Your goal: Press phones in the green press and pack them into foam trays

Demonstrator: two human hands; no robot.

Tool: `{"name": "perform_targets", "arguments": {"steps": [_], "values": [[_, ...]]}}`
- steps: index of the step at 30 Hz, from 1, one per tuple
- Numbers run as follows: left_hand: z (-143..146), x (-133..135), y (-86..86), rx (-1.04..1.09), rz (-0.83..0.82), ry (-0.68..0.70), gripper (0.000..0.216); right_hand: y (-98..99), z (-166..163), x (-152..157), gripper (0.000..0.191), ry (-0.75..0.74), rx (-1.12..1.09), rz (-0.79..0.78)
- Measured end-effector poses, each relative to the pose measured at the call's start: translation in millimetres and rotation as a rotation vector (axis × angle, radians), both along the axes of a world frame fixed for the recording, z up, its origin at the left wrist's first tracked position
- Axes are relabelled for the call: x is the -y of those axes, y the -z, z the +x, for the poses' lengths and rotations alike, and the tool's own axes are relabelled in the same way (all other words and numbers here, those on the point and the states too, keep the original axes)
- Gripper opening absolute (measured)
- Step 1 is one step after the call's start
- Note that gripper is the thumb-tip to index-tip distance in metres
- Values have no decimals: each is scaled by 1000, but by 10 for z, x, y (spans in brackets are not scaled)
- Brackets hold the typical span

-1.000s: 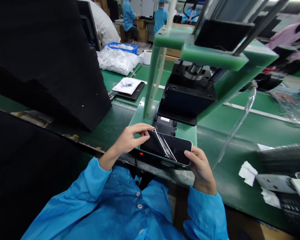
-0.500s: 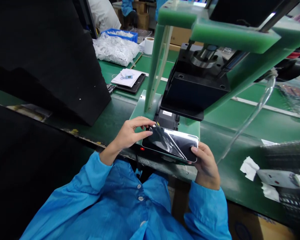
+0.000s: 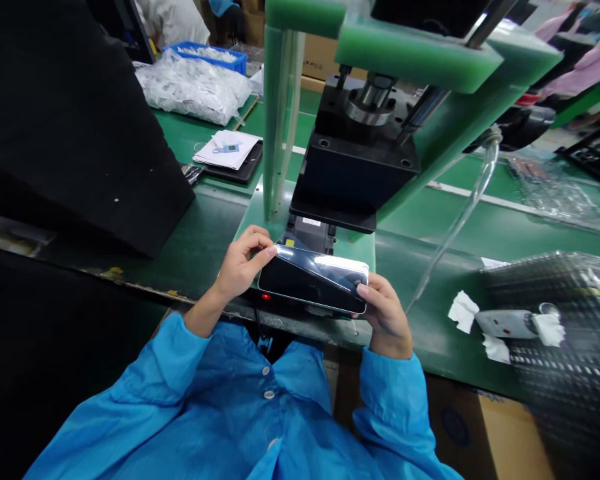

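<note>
The fingers (image 3: 266, 252) of the left hand (image 3: 240, 267) pinch the upper left corner of a dark phone (image 3: 313, 287), thumb and forefinger closed on the edge where a clear protective film (image 3: 325, 263) lies shiny across the glass. The right hand (image 3: 385, 317) grips the phone's opposite end, its thumb pressed on the lower right corner and the rest of its fingers curled underneath, out of sight. Between the two hands the phone sits level, screen up, just above the near edge of the green surface (image 3: 430, 247) and right in front of the base of a green press fixture (image 3: 415, 67). A black press block (image 3: 355, 177) hangs above and behind the phone, well clear of it. A clear tube (image 3: 460, 213) droops from the fixture's right side down toward the surface. To the right lie some white paper scraps (image 3: 463, 312) near a stack of dark trays (image 3: 560, 293) in plastic wrap. To the left stands a big black box (image 3: 80, 120), and beyond it a small black tray with white papers (image 3: 227, 150), then a bag of white parts (image 3: 195, 87) beside a blue bin (image 3: 210, 57). Blue sleeves (image 3: 180, 373) cover both of the person's arms.
</note>
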State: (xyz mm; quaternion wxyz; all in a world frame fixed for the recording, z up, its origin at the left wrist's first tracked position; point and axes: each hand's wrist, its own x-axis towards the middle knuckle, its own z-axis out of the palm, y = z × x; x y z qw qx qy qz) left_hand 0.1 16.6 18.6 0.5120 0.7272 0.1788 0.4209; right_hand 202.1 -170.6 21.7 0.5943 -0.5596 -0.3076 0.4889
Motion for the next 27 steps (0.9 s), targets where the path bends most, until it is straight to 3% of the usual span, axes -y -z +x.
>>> {"name": "perform_targets", "arguments": {"steps": [15,18,21,24,27], "values": [[-27,-1,54,21,24,-3,33,8,-20,0,43,-10,-4,27],[-52,1,100,66,-131,174,51,52,-27,20,40,26,17,34],[-57,8,101,-67,-260,325,86,113,-27,38,41,47,83,39],[-52,22,93,-98,-352,317,95,160,-6,35,37,44,178,88],[-141,55,67,37,-437,174,89,160,17,33,37,-38,195,157]]}}
